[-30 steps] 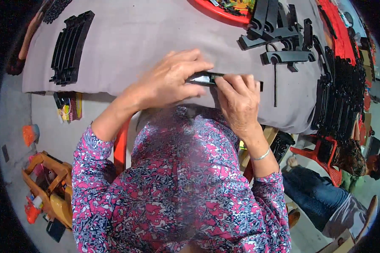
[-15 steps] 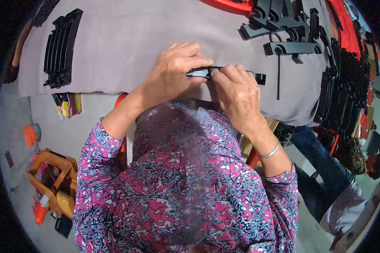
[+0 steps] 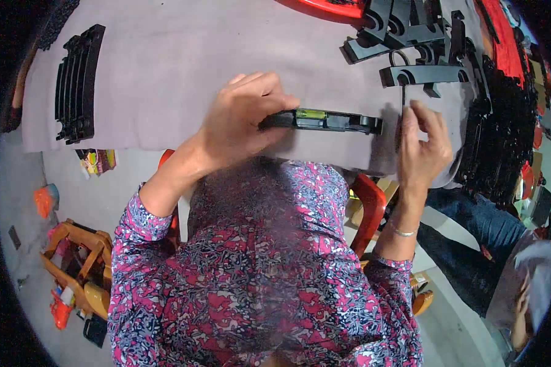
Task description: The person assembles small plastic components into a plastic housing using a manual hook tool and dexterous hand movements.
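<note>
My left hand (image 3: pixel 245 119) is closed round one end of a black spirit level (image 3: pixel 343 122), held level above the table's near edge. A yellow-green vial (image 3: pixel 311 114) sits in the slot of its frame. To the right, my right hand (image 3: pixel 425 144) has come off the level. Its thumb and fingers are pinched at a thin black rod (image 3: pixel 403 95), whose lower part is hidden by the fingers. Just beyond that rod lies a heap of loose black level frames (image 3: pixel 425 74) with round openings.
A grey cloth covers the table (image 3: pixel 165 73). Several black level frames (image 3: pixel 78 85) lie side by side at the left, and more are stacked (image 3: pixel 490 147) at the right edge. A red basin (image 3: pixel 324 7) stands at the back. Another person's dark trousers (image 3: pixel 471 238) show at the right.
My right hand has left the level and moved right to the thin rod. The level stays in my left hand, now slightly lower, with the vial uncovered.
</note>
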{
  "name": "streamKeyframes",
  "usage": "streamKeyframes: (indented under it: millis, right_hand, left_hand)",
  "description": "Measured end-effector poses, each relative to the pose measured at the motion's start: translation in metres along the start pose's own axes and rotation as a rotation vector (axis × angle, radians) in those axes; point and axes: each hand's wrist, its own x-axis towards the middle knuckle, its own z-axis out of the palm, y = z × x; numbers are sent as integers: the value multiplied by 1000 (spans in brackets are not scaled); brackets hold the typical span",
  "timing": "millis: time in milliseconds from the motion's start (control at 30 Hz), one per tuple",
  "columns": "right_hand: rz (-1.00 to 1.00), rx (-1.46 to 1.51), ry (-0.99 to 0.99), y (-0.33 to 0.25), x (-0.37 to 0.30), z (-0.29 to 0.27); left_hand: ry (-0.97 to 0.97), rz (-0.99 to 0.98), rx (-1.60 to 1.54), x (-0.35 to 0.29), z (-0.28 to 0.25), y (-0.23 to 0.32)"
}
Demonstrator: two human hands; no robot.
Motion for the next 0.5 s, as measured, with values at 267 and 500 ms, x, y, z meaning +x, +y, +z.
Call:
streamKeyframes:
  millis: [267, 500]
  right_hand:
    - [118, -189, -210, 37, 13, 11]
    - [326, 31, -350, 48, 4, 0]
  left_hand:
    - [6, 46, 3, 6, 0, -3]
    - [52, 94, 46, 4, 2, 0]
